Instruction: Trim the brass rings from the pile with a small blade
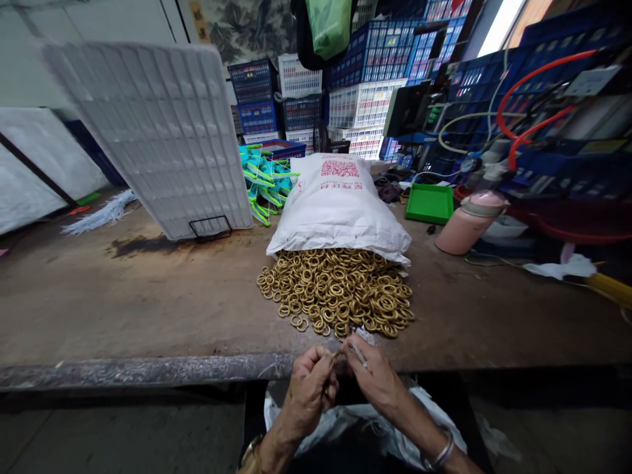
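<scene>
A heap of brass-coloured rings [338,289] spills from the open mouth of a white sack [338,201] lying on the brown workbench [148,303]. Both my hands meet at the bench's front edge, just below the heap. My left hand [311,385] is closed in a pinch on a brass ring [336,355]. My right hand [372,375] is closed too, holding a thin pale strip [359,353] close against that ring. A pale plastic bag [355,421] lies under my hands, below the bench edge.
A white moulded tray [158,131] leans upright at the back left. Green and teal plastic parts [264,178] lie beside the sack. A green tray [429,203] and a pink flask [467,224] stand to the right. Stacked crates [365,99] fill the background.
</scene>
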{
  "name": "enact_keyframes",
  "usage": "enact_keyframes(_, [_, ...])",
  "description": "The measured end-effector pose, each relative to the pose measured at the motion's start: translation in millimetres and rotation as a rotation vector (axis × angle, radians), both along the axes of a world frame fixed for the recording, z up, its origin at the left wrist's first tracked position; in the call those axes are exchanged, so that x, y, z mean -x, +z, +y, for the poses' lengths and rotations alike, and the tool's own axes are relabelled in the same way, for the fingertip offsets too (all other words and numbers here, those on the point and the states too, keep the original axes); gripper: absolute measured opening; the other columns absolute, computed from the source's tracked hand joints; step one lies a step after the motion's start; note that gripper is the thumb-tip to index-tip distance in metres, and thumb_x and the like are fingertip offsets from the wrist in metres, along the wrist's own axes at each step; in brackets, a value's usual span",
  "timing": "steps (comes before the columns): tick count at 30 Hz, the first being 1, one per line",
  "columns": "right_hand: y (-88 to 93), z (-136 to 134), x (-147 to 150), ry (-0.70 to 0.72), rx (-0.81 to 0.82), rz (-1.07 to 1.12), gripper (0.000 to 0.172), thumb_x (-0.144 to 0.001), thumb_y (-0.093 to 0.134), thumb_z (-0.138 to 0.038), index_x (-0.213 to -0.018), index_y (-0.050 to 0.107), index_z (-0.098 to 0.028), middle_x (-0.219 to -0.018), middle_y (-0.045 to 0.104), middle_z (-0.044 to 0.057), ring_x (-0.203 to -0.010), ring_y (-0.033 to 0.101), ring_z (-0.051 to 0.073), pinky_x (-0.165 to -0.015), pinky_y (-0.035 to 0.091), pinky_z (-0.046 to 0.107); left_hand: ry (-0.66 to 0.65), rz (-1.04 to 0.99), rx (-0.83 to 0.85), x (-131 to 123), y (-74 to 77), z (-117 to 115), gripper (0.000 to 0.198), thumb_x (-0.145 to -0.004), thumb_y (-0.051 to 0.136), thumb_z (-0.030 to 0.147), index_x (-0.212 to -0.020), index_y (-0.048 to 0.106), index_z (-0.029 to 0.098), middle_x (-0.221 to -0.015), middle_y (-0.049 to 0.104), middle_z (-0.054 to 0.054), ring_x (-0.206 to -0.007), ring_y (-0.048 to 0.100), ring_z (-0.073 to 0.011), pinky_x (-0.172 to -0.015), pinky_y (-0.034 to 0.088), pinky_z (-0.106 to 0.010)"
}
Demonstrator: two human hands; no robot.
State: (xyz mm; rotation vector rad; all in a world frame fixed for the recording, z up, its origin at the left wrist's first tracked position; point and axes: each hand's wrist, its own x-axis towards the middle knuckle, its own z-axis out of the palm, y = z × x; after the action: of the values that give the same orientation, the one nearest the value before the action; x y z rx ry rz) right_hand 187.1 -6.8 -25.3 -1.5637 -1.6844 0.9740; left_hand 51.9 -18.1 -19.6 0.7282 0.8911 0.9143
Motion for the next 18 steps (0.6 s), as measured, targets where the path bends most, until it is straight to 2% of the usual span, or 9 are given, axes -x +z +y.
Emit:
enact_keyframes(2, [1.6, -5, -1, 0.074, -0.027, -0.144, 0.011, -0.074, 0.035, -0.02, -0.07, 0.046, -0.021, -0.061, 0.051, -0.001, -0.057, 0.047, 0.012, -0.056, 0.034, 0.023, 0.009, 0.033, -0.022, 0, 0.2, 0, 0.033, -0.074, 0.051, 0.048, -0.065, 0.039, 0.018, -0.044, 0.039, 0.009, -0.031, 0.027, -0.0013, -0.031, 0.018, -0.014])
enact_keyframes(5, [4.5, -9, 0, 0.141, 0.002, -0.299, 0.02, -0.067, 0.034, -0.01, -0.076, 0.047, -0.021, -0.064, 0.055, 0.0, -0.059, 0.051, 0.013, -0.057, 0.034, 0.022, 0.018, 0.055, -0.063, -1, -1.3, 1, 0.033, -0.074, 0.051, 0.048, -0.065, 0.039, 0.018, -0.043, 0.039, 0.009, -0.031, 0.028, -0.0015, -0.032, 0.02, -0.014])
enact_keyframes(11, [3.2, -8, 0, 0.197, -0.029, -0.446, 0.025, -0.065, 0.033, -0.007, -0.081, 0.048, -0.019, -0.064, 0.057, 0.001, -0.058, 0.052, 0.013, -0.054, 0.029, 0.022, 0.024, 0.043, -0.1, 0, 0.7, -2, 0.034, -0.073, 0.053, 0.048, -0.064, 0.039, 0.017, -0.044, 0.039, 0.009, -0.034, 0.028, -0.0012, -0.035, 0.021, -0.014])
enact_keyframes(15, [-4.9, -4, -11, 0.14, -0.047, -0.59, 0.025, -0.067, 0.035, -0.007, -0.086, 0.048, -0.018, -0.061, 0.058, 0.001, -0.053, 0.05, 0.012, -0.051, 0.023, 0.023, -0.026, -0.037, -0.084, 6, 10.4, -13, 0.032, -0.074, 0.055, 0.043, -0.064, 0.039, 0.017, -0.044, 0.04, 0.008, -0.034, 0.029, -0.001, -0.035, 0.02, -0.014])
enact_keyframes(18, [-9.9, 1, -17, 0.054, -0.088, -0.672, 0.019, -0.071, 0.035, -0.008, -0.082, 0.048, -0.017, -0.058, 0.057, 0.001, -0.05, 0.05, 0.013, -0.05, 0.02, 0.025, -0.106, -0.082, -0.028, 15, 14.1, -21, 0.029, -0.073, 0.057, 0.04, -0.066, 0.043, 0.016, -0.044, 0.043, 0.007, -0.032, 0.033, -0.0018, -0.033, 0.019, -0.015])
